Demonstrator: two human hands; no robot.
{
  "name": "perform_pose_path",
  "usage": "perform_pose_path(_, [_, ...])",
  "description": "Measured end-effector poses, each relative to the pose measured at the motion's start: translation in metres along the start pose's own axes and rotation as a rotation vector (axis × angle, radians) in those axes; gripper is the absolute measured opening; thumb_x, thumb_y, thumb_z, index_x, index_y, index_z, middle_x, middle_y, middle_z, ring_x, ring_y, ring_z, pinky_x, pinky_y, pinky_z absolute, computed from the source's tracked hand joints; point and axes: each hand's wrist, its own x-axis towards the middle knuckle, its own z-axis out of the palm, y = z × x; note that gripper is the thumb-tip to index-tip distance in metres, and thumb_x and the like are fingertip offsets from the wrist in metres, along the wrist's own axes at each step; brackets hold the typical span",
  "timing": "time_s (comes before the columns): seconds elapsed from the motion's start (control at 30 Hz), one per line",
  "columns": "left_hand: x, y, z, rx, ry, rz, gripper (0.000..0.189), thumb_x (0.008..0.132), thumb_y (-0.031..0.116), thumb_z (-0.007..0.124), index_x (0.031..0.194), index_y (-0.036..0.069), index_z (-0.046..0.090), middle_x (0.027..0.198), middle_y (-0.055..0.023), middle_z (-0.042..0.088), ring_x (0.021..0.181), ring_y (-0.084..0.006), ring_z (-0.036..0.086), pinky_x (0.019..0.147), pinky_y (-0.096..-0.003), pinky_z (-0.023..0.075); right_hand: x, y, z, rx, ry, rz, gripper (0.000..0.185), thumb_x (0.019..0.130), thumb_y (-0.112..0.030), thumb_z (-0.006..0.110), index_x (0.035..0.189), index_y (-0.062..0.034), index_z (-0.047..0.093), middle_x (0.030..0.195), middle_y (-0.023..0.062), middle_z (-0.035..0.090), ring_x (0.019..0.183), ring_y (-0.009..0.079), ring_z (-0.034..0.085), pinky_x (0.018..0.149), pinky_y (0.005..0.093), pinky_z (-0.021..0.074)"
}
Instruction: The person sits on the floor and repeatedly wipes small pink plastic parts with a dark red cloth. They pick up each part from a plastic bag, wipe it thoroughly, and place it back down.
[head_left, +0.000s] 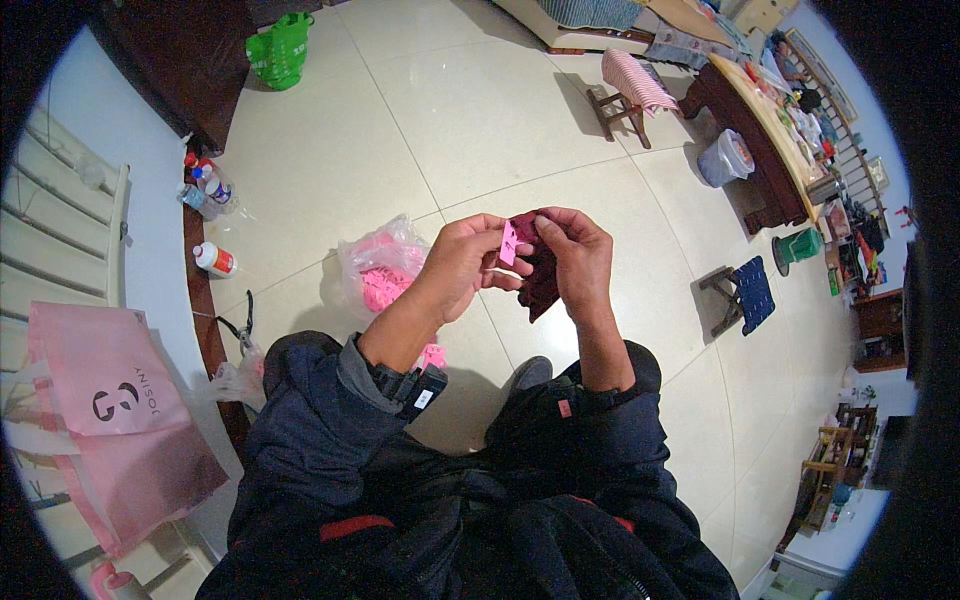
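Note:
Between thumb and fingers, my left hand (465, 259) pinches a small pink tag (509, 242) that bears dark markings. My right hand (581, 255) grips the top of a dark maroon piece of fabric (541, 281), which hangs down between both hands. The tag lies against the fabric's left side; whether the two are joined cannot be made out. Below and left of my left hand, a clear plastic bag (386, 262) on the floor holds many pink tags (384, 287). More pink tags (433, 356) show beside my left forearm.
At left, a pink bag (127, 405) rests on a white slatted bench (64, 225). Plastic bottles (216, 187) and a white bottle (215, 259) stand along the wall. Black-handled pliers (241, 324) lie near my left knee. Folding stools (750, 295) and a lined bin (726, 159) are at right.

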Motion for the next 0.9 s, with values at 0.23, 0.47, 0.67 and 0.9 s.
perform_pose_path(0.23, [0.004, -0.002, -0.008, -0.170, -0.094, -0.103, 0.034, 0.100, 0.022, 0.048, 0.119, -0.004, 0.056, 0.106, -0.0189, 0.067, 0.082, -0.0237, 0.070, 0.067, -0.0325, 0.0605, -0.002, 0.003, 0.008, -0.147, 0.046, -0.105, 0.014, 0.094, -0.007, 0.063, 0.100, 0.0036, 0.068, 0.079, 0.0098, 0.069, 0.057, 0.0104, 0.060, 0.046, 0.0251, 0.0454])
perform_pose_path(0.47, [0.002, -0.004, -0.002, 0.097, -0.084, -0.026, 0.034, 0.101, 0.012, 0.050, 0.129, -0.006, 0.051, 0.107, -0.0190, 0.068, 0.079, -0.0207, 0.071, 0.067, -0.0295, 0.0590, 0.001, 0.005, 0.001, -0.071, 0.092, -0.053, 0.014, 0.095, -0.010, 0.061, 0.100, 0.0028, 0.066, 0.073, 0.0097, 0.068, 0.049, 0.0093, 0.056, 0.038, 0.0255, 0.0415])
perform_pose_path(0.67, [-0.002, 0.006, -0.003, 0.416, -0.120, -0.070, 0.040, 0.101, 0.014, 0.050, 0.136, -0.006, 0.046, 0.107, -0.0210, 0.068, 0.081, -0.0211, 0.070, 0.066, -0.0293, 0.0571, 0.006, 0.007, -0.003, -0.281, 0.146, -0.264, 0.014, 0.095, -0.009, 0.061, 0.100, 0.0028, 0.065, 0.071, 0.0096, 0.067, 0.049, 0.0094, 0.055, 0.038, 0.0262, 0.0425])
perform_pose_path(0.9, [-0.003, 0.006, -0.003, 0.142, -0.069, -0.108, 0.037, 0.097, 0.012, 0.057, 0.131, 0.000, 0.050, 0.105, -0.0158, 0.067, 0.081, -0.0191, 0.067, 0.061, -0.0264, 0.0531, 0.012, 0.007, -0.008, -0.003, 0.160, -0.120, 0.015, 0.094, -0.010, 0.064, 0.098, 0.0049, 0.067, 0.078, 0.0102, 0.070, 0.053, 0.0125, 0.061, 0.044, 0.0257, 0.0469])
